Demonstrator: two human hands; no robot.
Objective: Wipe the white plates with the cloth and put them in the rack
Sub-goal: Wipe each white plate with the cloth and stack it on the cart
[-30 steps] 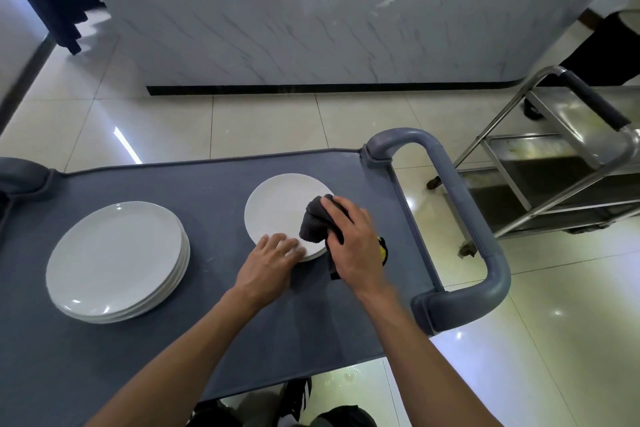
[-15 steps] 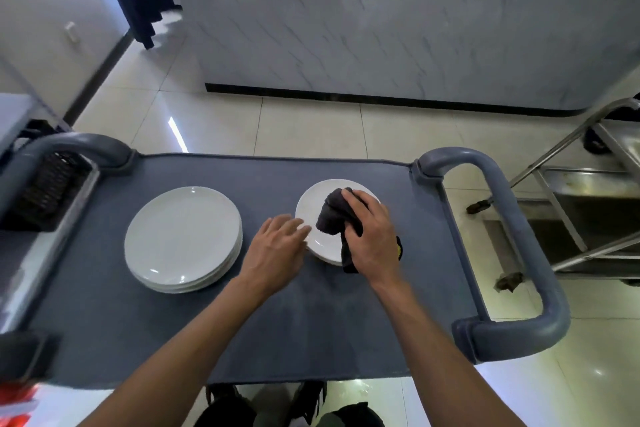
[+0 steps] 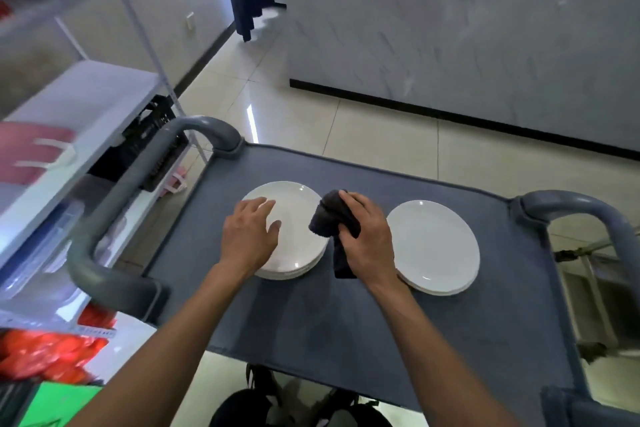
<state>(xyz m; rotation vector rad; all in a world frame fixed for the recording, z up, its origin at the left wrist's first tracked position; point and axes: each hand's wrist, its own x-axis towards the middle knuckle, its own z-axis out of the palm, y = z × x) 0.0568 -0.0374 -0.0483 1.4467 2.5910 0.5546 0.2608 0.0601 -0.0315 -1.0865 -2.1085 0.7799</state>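
View swung left; blurry shelving [image 3: 69, 107] beside cart [image 3: 346, 322].

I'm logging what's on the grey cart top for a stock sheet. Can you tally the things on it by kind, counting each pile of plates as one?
Piles of white plates: 2, the left pile under the left hand and the right pile
Dark cloths: 1, the cloth gripped by the right hand
Total: 3

How many plates each pile holds cannot be told.

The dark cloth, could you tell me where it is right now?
In the head view, the dark cloth is gripped in the right hand, between the two plate stacks on the cart.
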